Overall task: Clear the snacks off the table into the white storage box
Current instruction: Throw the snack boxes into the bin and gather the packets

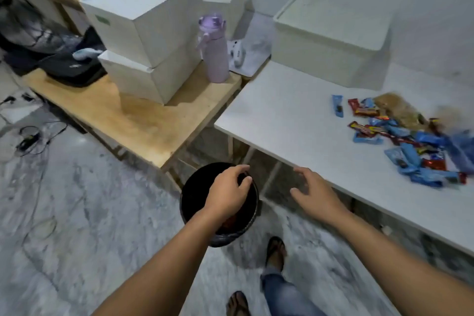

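A heap of snacks (pixel 407 136) in blue, red and brown wrappers lies on the right side of the white table (pixel 287 115). Behind it, against the wall, stands the white storage box (pixel 331 41) with its lid on. My left hand (pixel 228 190) hovers over a black bin on the floor, fingers loosely curled and holding nothing. Just below the table's near edge, my right hand (pixel 315 192) is spread with the fingers apart, empty. Both hands are well left of the snacks.
A black waste bin (pixel 195 202) stands on the floor under my left hand. To the left is a wooden table (pixel 143 123) with two stacked white boxes (pixel 146 33), a purple bottle (pixel 214 49) and a dark bag (pixel 71 67). Cables lie on the marble floor.
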